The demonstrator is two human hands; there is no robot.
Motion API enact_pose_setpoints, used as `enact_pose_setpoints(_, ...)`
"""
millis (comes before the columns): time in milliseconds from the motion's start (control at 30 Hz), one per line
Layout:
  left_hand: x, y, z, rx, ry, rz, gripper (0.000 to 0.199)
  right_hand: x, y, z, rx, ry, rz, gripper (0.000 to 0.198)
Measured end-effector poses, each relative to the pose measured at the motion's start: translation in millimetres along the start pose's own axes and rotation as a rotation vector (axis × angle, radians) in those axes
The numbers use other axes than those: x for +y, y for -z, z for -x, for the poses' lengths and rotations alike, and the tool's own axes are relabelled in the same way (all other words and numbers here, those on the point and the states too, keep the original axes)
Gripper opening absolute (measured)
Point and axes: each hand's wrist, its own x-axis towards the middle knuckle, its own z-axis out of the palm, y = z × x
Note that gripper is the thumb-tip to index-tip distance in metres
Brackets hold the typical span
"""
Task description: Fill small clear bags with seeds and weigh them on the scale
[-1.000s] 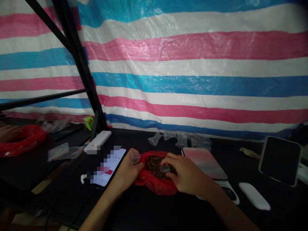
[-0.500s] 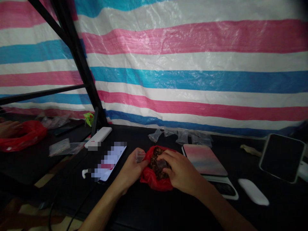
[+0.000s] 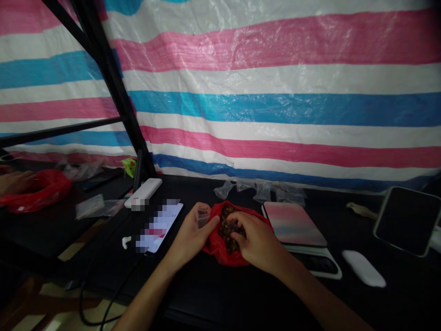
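Note:
My left hand (image 3: 193,232) is closed round a small clear plastic bag (image 3: 202,217), its thumb against the left rim of a red plastic bag (image 3: 223,257). The red bag stands open on the black table and holds many small brown pieces (image 3: 227,225), whose kind I cannot make out. My right hand (image 3: 257,239) reaches into it from the right, with thumb and fingertips curled together among the pieces. What lies between those fingertips is too small and dark to name.
Right of the red bag is a flat scale (image 3: 292,225) with a pinkish top, then a white case (image 3: 363,269) and a dark-screened phone (image 3: 406,220). Clear bags (image 3: 263,191) lie behind. On the left are a lit phone (image 3: 165,227), a white power bank (image 3: 144,192) and another person's hand (image 3: 15,181).
My right fingers have drawn closer together among the brown pieces. My left hand has shifted slightly, and the small clear bag shows more openly. The whole view has tilted a little.

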Motion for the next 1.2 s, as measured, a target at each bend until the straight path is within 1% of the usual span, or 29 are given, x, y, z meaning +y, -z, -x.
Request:
enact_pose_setpoints(67, -4, 3, -1, 0.093, -0.153, -0.188, 0.023, 0, 0, -1, 0.011, -0.036, -0.045, 0.035)
enact_pose_setpoints(100, -6, 4, -2, 0.128, -0.202, -0.273, 0.02, 0, 1, -1, 0.015, -0.044, -0.072, 0.034)
enact_pose_setpoints(167, -10, 6, -2, 0.155, -0.239, -0.413, 0.016, -1, 3, -2, 0.029, -0.039, -0.133, 0.033)
enact_pose_setpoints(233, -13, 6, -1, 0.144, -0.244, -0.516, 0.013, -4, 5, -3, 0.049, -0.006, -0.199, 0.033)
enact_pose_setpoints(300, -14, 4, 0, 0.103, -0.255, -0.59, 0.014, -7, 7, -3, 0.07, 0.047, -0.25, 0.033)
enact_pose_setpoints(400, -12, -2, 3, 0.032, -0.282, -0.653, 0.019, -10, 7, -2, 0.091, 0.149, -0.228, 0.032)
enact_pose_setpoints(500, -8, -8, 6, -0.009, -0.294, -0.622, 0.022, -9, 5, -1, 0.09, 0.255, -0.151, 0.038)
enact_pose_setpoints(600, -5, -12, 8, -0.025, -0.288, -0.525, 0.018, -6, 4, 0, 0.111, 0.334, -0.113, 0.048)
enact_pose_setpoints(700, -5, -14, 8, -0.026, -0.267, -0.43, 0.018, -5, 4, 0, 0.144, 0.362, -0.085, 0.046)
enact_pose_setpoints(867, -8, -15, 6, -0.03, -0.233, -0.326, 0.024, -7, 9, -3, 0.206, 0.297, -0.03, 0.033)
enact_pose_setpoints(967, -8, -11, 5, -0.001, -0.212, -0.314, 0.026, -6, 14, -6, 0.278, 0.233, 0.017, 0.029)
enact_pose_setpoints(1033, -7, -8, 4, 0.027, -0.194, -0.327, 0.026, -3, 17, -8, 0.299, 0.189, 0.075, 0.027)
enact_pose_setpoints(1100, -6, -5, 4, 0.062, -0.179, -0.349, 0.026, 0, 20, -10, 0.27, 0.155, 0.163, 0.025)
enact_pose_setpoints(1200, -7, -4, 5, 0.105, -0.143, -0.375, 0.026, 4, 20, -10, 0.177, 0.115, 0.305, 0.024)
